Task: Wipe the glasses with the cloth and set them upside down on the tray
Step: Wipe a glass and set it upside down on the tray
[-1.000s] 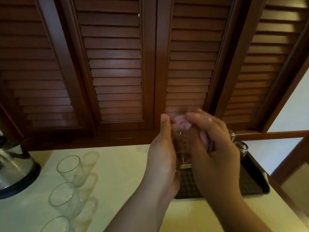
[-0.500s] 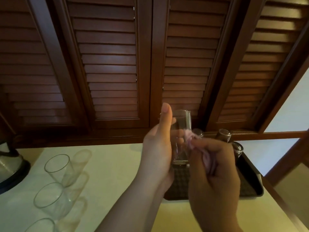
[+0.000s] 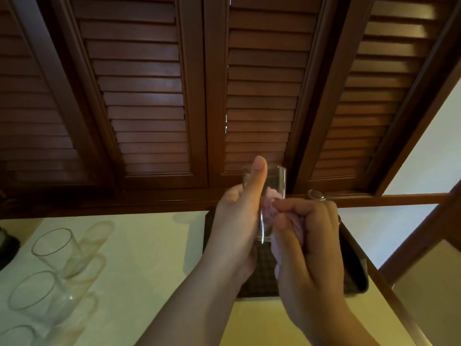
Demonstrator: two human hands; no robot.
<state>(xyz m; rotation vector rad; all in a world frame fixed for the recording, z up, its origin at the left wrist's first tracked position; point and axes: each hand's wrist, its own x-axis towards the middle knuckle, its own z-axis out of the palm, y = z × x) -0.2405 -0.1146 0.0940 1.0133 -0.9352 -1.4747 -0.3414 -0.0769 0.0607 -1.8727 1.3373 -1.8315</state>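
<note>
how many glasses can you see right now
5. One is gripped in the left hand, the held glass. Three stand on the counter at left: far, middle, near. One upturned glass is on the tray; the hands may hide more.

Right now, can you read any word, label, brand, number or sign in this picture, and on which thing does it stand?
None can be read: the held glass, the cloth, the tray, the counter glasses and the wooden shutters show no text.
</note>
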